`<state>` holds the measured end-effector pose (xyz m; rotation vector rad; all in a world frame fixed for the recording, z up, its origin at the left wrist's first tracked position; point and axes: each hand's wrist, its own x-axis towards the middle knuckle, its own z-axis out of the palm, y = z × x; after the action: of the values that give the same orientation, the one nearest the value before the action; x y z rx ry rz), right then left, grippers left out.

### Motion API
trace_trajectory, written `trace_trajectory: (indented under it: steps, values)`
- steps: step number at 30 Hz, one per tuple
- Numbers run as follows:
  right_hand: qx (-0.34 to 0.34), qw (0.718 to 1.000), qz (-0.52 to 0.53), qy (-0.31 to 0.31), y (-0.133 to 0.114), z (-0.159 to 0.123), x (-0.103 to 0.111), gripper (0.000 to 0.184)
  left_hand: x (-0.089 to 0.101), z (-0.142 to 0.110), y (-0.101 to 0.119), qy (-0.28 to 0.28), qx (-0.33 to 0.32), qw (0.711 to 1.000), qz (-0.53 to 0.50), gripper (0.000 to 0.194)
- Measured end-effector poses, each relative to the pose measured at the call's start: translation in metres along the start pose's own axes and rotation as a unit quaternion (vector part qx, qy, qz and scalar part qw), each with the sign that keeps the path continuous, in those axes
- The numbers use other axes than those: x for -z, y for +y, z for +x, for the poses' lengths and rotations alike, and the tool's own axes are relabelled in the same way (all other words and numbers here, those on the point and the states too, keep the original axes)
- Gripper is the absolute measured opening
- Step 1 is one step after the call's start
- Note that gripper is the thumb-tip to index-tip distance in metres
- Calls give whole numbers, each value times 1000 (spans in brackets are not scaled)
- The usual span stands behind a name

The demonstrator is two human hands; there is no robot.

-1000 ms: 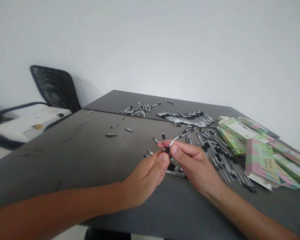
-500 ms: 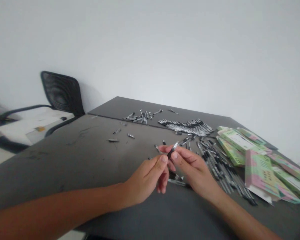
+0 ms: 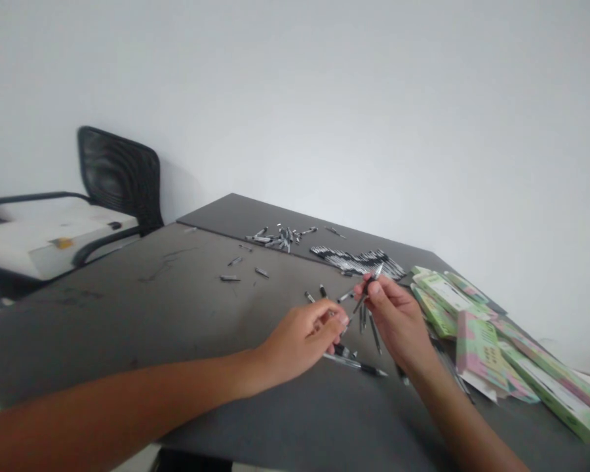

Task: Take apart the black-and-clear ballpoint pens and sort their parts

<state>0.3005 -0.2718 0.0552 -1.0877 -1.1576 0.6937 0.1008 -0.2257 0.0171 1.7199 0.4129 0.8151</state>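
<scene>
In the head view my right hand [image 3: 400,321] is closed in a pinch on a slim pen [image 3: 370,286] with a dark grip and a silvery tip. The tip points up and to the right, and the thin end slants down toward my left hand [image 3: 302,337]. My left hand has its thumb and fingers curled together just to the left. What lies between those fingers, if anything, is hidden. Under and between the hands several loose pens and pen parts lie on the dark table. A clear pen with a black grip [image 3: 358,364] rests just below my left fingertips.
A tight row of pens [image 3: 356,261] lies beyond my right hand. A loose heap of pen parts [image 3: 282,237] is farther back, with several scattered pieces nearer. Green and pink boxes [image 3: 482,347] are piled at right. A black mesh chair [image 3: 120,174] stands at left.
My hands were together around the pen and are now apart. The right hand has moved up and right with the pen. The view has shifted slightly.
</scene>
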Motion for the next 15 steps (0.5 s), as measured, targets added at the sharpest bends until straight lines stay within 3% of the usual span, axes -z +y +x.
trace_trajectory:
  steps: [6, 10, 12, 15]
  values:
    - [-25, 999, 1, -28, 1, -11, -8, 27, 4, 3, 9, 62, -77, 986, 131, 27]
    - [-15, 999, -27, -42, -1, -18, -13, 24, 7, 2, 7, 46, -77, 987, 132, 29]
    - [6, 999, -47, -25, -5, -14, -8, 29, 8, 2, 6, 42, -69, 989, 120, 27]
    - [64, 989, -110, 70, -14, 1, 17, 44, 10, 3, 2, 59, -62, 993, 77, 27]
